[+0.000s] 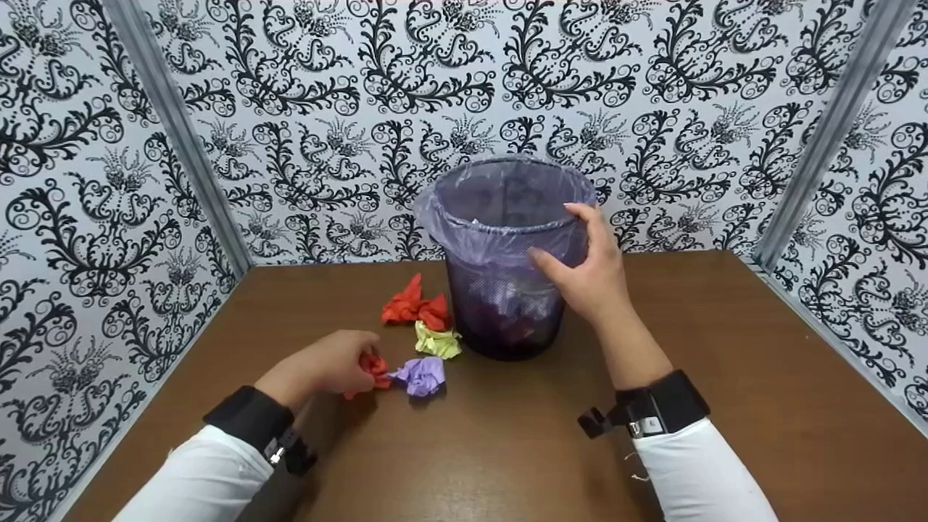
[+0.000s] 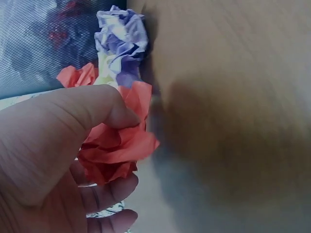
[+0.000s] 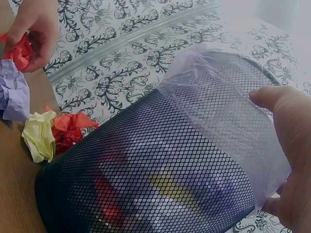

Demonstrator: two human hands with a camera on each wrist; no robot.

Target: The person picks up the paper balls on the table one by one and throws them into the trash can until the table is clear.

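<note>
A crumpled red paper [image 2: 114, 150] is pinched between the thumb and fingers of my left hand [image 1: 330, 366], low over the table. Right beside it lies a crumpled purple paper [image 1: 423, 376]. My right hand [image 1: 591, 272] grips the rim of a black mesh wastebasket [image 3: 146, 170], thumb on the near side and fingers over the edge. A thin purplish bag [image 1: 471, 243] lines the basket and folds over its rim. Through the mesh show red, yellow and pale crumpled papers, blurred by the weave.
At the basket's left foot lie a crumpled yellow paper [image 1: 437, 341] and more crumpled red paper [image 1: 406, 304]. The brown wooden table [image 1: 507, 449] is bounded by walls with black-and-white floral patterns [image 1: 304, 109] and grey corner strips.
</note>
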